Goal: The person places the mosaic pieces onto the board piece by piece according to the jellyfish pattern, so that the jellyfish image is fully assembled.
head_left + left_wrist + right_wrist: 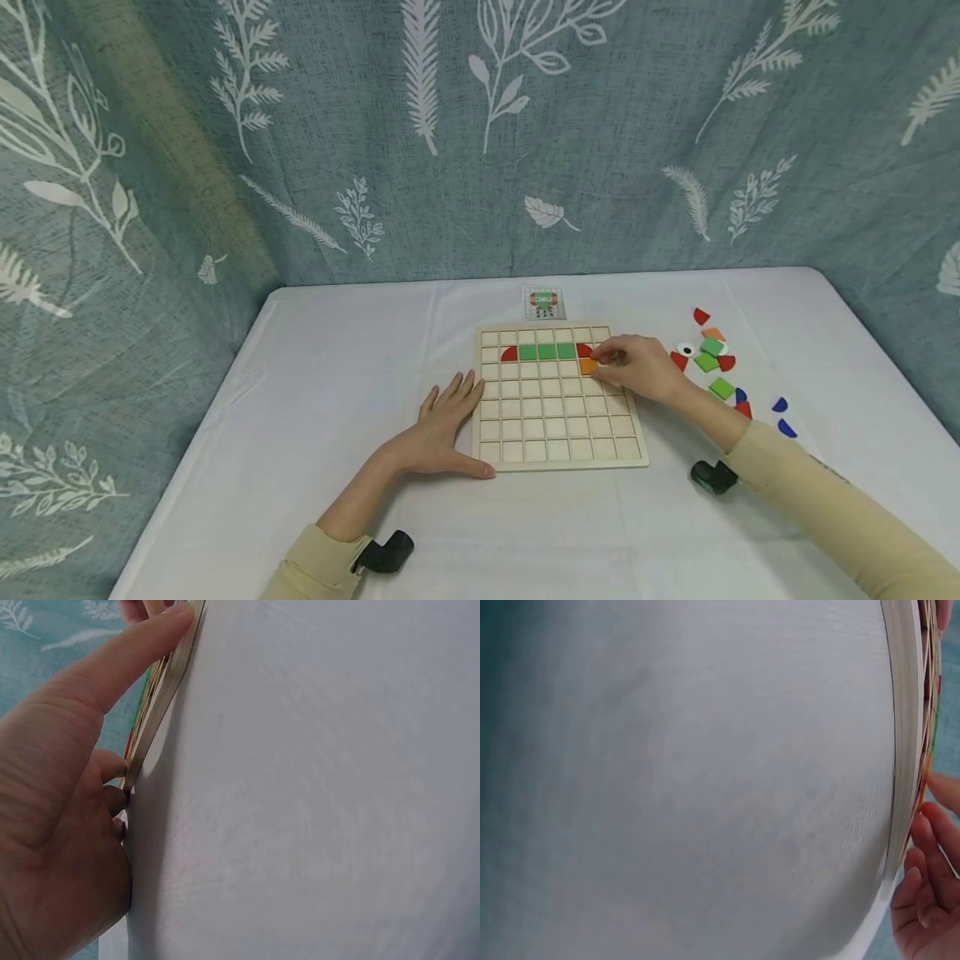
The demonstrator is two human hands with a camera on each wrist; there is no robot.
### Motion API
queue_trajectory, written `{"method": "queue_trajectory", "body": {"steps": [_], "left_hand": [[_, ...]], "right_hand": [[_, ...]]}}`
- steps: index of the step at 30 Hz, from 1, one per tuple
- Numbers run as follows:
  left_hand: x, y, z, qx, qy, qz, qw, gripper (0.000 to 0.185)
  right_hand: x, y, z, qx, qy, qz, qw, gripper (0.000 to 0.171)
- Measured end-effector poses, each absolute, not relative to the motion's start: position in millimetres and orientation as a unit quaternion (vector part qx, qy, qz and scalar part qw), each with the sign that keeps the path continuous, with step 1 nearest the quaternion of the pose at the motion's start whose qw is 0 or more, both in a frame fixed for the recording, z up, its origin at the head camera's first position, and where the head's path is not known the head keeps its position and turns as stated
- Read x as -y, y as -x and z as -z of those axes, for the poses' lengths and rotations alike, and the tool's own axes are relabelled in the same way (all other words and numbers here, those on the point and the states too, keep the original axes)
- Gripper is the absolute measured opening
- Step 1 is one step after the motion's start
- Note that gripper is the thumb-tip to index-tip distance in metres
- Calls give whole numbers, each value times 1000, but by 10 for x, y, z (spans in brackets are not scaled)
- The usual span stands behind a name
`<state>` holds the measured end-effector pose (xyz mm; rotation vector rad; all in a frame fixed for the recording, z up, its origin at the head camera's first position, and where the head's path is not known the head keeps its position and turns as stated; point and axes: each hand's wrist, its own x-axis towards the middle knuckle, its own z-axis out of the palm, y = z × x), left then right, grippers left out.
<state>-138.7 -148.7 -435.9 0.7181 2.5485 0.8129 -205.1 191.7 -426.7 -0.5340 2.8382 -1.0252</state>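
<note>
A wooden grid board (558, 454) lies on the table. Along one upper row sit green square tiles (547, 352) between a red quarter-round tile (510, 354) and another red one (583, 350). Below the right red tile, an orange square tile (588, 367) lies in a cell. My right hand (637, 365) pinches at this orange tile with thumb and forefinger; its fingertips (927, 807) show at the board's edge in the right wrist view. My left hand (442, 429) is spread out at the board's left side, thumb by the near corner and fingertips at the left edge.
Beyond the board lies a small picture card (543, 303) with a coloured figure on a grid. Loose green (722, 387), red, orange, blue and white pieces are scattered to the right of my right hand. A patterned curtain (465, 208) hangs behind the white table (337, 358).
</note>
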Motion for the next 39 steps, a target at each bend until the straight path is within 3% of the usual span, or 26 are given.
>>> {"method": "queue_trajectory", "body": {"steps": [10, 15, 25, 36, 39], "left_hand": [[1474, 1395, 4364, -904, -256, -289, 183, 122], [1472, 1397, 4361, -903, -257, -291, 184, 122], [1479, 1404, 4376, -904, -257, -288, 182, 122], [1487, 1400, 4373, -903, -261, -290, 180, 121], [1491, 1396, 4371, -904, -261, -289, 180, 121]], "right_hand": [[-2136, 1953, 4224, -910, 213, 355, 18, 24], [-2486, 1900, 4169, -927, 169, 335, -13, 21], [-2936, 1849, 4168, -958, 73, 278, 0, 25], [-2853, 1878, 4173, -947, 176, 268, 29, 23], [-2826, 1860, 4177, -946, 169, 275, 24, 21]]}}
